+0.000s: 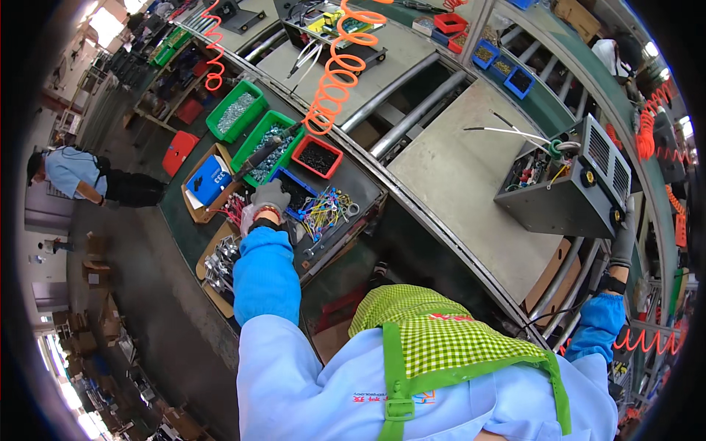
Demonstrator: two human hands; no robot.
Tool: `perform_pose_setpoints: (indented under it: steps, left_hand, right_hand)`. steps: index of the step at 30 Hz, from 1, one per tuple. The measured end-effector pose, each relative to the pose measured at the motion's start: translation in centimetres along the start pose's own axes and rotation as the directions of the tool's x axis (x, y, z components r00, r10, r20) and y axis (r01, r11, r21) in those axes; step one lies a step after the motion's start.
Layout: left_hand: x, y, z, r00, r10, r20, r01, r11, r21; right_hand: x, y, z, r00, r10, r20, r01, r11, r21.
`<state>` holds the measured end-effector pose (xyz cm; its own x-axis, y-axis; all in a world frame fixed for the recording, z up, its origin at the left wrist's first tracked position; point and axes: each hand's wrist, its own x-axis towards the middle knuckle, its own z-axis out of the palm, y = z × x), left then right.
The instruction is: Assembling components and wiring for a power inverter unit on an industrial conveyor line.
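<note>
My left hand (271, 196), in a grey glove, reaches over the edge of a blue bin of small dark parts (296, 192). Its fingers look bent together, and whatever they hold is hidden. Just beyond it, a long dark tool (262, 153) lies across a green bin of screws (280, 131). My right hand (625, 234), also gloved, is against the right side of a dark metal case (551, 197). The case stands tilted on the bench, its open part showing wires; a vented panel (607, 156) faces up and right. White cables stick out of it to the left.
A red bin (317, 156), another green bin (237, 111), coloured cable ties and lugs (327, 211), a wrench (331, 240) and metal brackets (220, 266) crowd the left cart. Coiled orange hoses (334, 81) hang overhead. Rollers (418, 114) cross the line. A person (73, 176) stands far left.
</note>
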<state>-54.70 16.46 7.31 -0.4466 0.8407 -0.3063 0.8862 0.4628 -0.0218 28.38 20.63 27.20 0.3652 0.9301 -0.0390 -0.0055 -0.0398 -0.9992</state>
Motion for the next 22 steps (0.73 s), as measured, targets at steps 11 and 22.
perform_pose_setpoints:
  steps: [11, 22]
  left_hand:
    - [3.0, 1.1, 3.4, 0.991, 0.084, -0.104, -0.072, 0.991, 0.112]
    - [9.2, 9.7, 0.8, 0.954, 0.278, 0.115, -0.291, 0.949, 0.118]
  right_hand:
    - [-4.8, 0.8, -4.4, 0.958, -0.006, -0.286, -0.053, 0.978, -0.201]
    - [-15.6, 17.7, -11.0, 0.796, 0.508, -0.328, -0.546, 0.837, -0.028]
